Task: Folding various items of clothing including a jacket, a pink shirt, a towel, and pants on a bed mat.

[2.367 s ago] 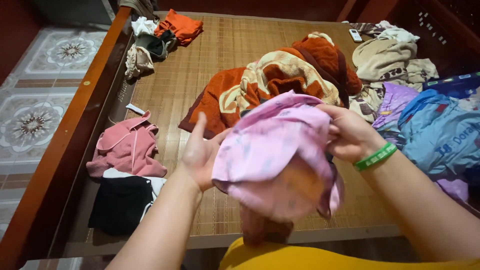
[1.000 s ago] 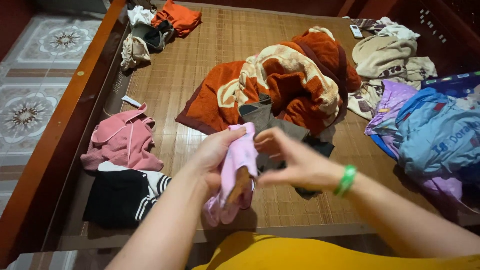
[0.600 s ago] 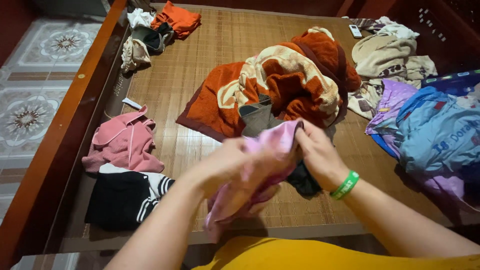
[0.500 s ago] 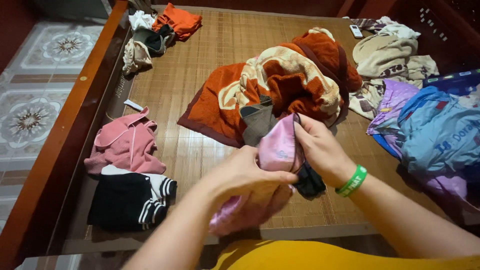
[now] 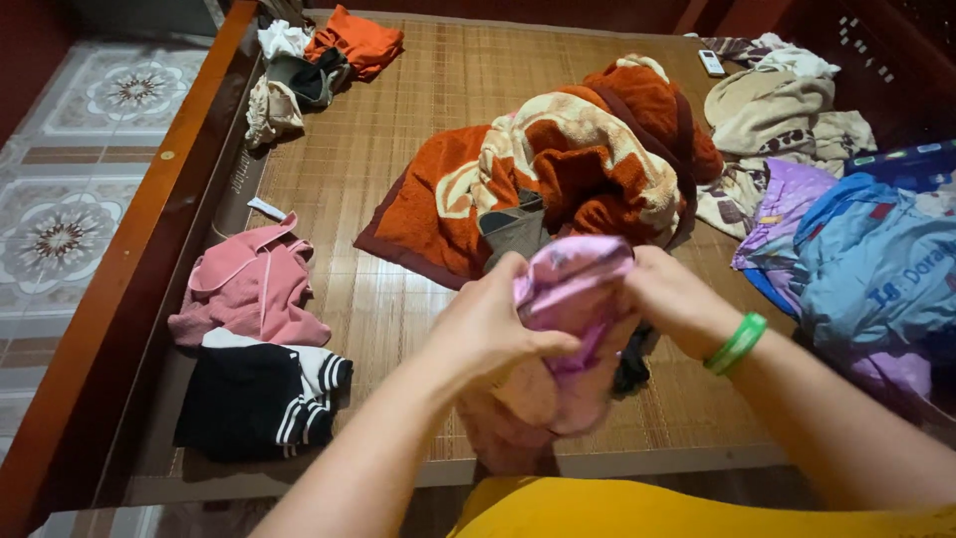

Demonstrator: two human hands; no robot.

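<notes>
Both my hands grip a bunched pink garment point(image 5: 570, 299) held above the near edge of a woven bamboo mat point(image 5: 398, 169). My left hand point(image 5: 488, 329) clutches its left side with fingers curled over the cloth. On its right side is my right hand point(image 5: 677, 299), which wears a green wristband point(image 5: 737, 344). The lower part of the garment hangs down between my arms. A dark piece of clothing point(image 5: 630, 364) lies on the mat just under my right hand.
An orange and cream blanket point(image 5: 558, 169) is heaped mid-mat. A folded pink top point(image 5: 249, 289) and a black garment with white stripes point(image 5: 259, 399) lie at the left. Blue and purple clothes point(image 5: 866, 269) are piled on the right, more clothes at the far corners. The wooden bed rail point(image 5: 129, 259) borders a tiled floor.
The pink garment went from spread open between my hands to a tight bunch. Both hands have kept hold and shifted slightly up and to the right.
</notes>
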